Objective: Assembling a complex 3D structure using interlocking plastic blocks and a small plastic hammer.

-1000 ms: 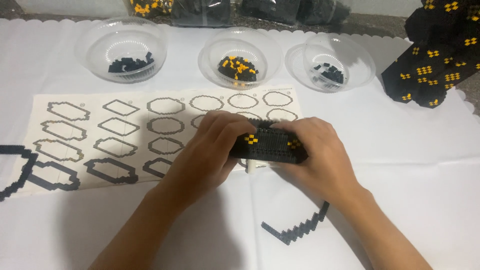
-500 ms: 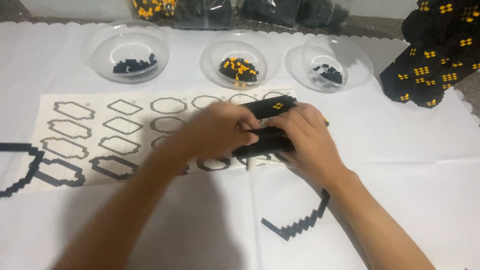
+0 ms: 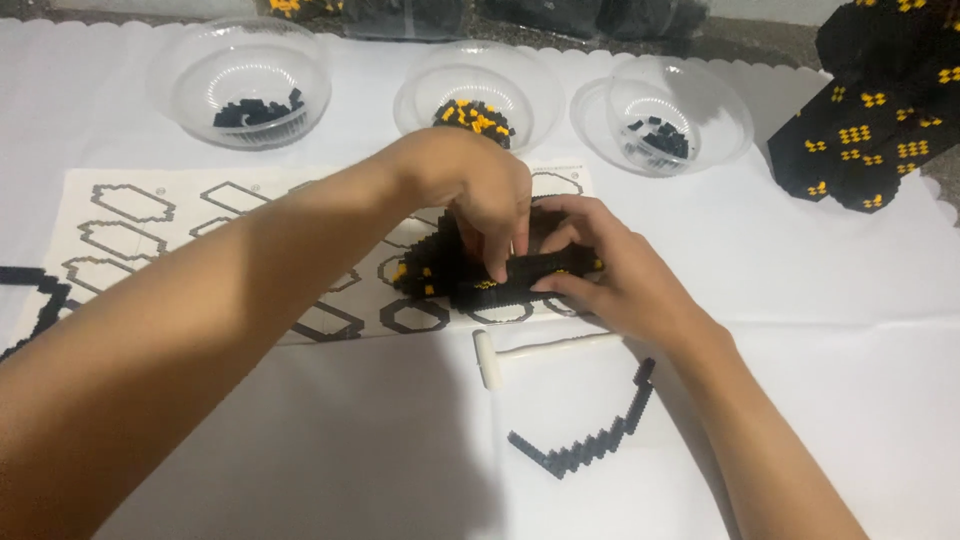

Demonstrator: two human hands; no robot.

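My left hand pinches the black block model from above. My right hand grips its right end, over the template sheet.

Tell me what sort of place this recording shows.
Probably a hobby table for small building bricks: a white tablecloth, clear bowls of tiny bricks, an outline template sheet, and both hands on a black-and-yellow brick model.
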